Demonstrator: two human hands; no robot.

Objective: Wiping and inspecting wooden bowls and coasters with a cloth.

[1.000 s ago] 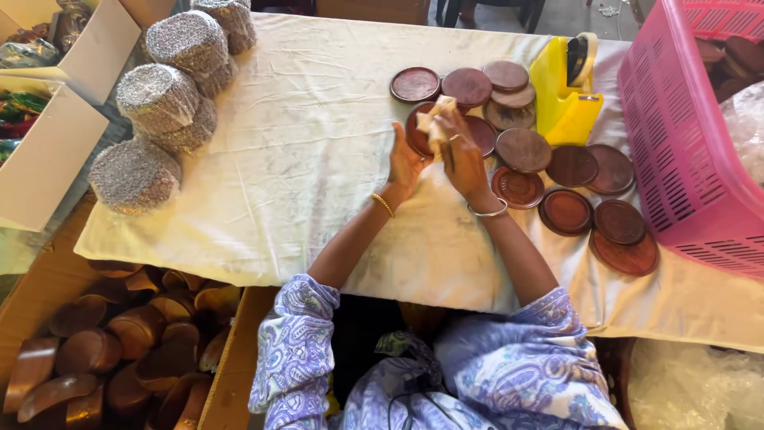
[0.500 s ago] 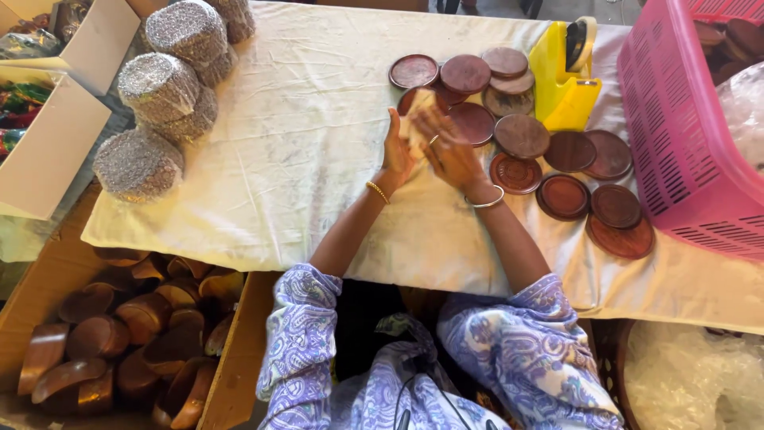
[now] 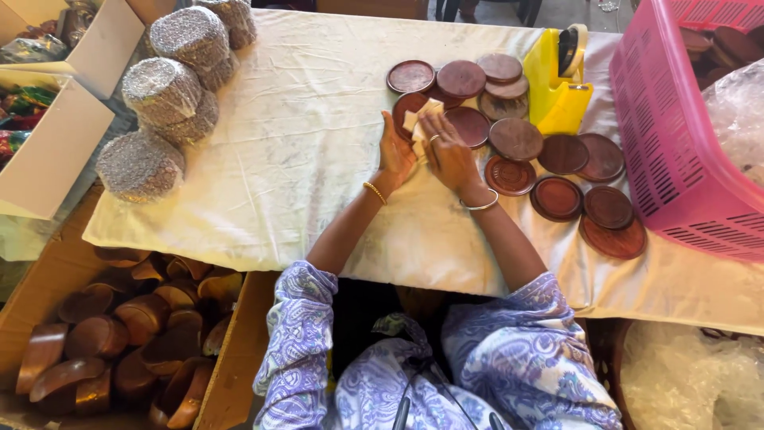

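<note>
Pressing together over a pale piece (image 3: pixel 420 119), 2 hands (left (image 3: pixel 395 155), right (image 3: pixel 447 151)), wrists angled inward.

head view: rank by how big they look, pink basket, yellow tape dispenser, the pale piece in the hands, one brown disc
1. pink basket, though cropped
2. yellow tape dispenser
3. brown disc
4. pale piece, partly hidden between left hand and right hand

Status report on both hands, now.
Left hand and right hand together over the cloth, both on a pale paper piece. Brown wooden discs close around on the right. Yellow tape dispenser just beyond, clear of the hands.
</note>
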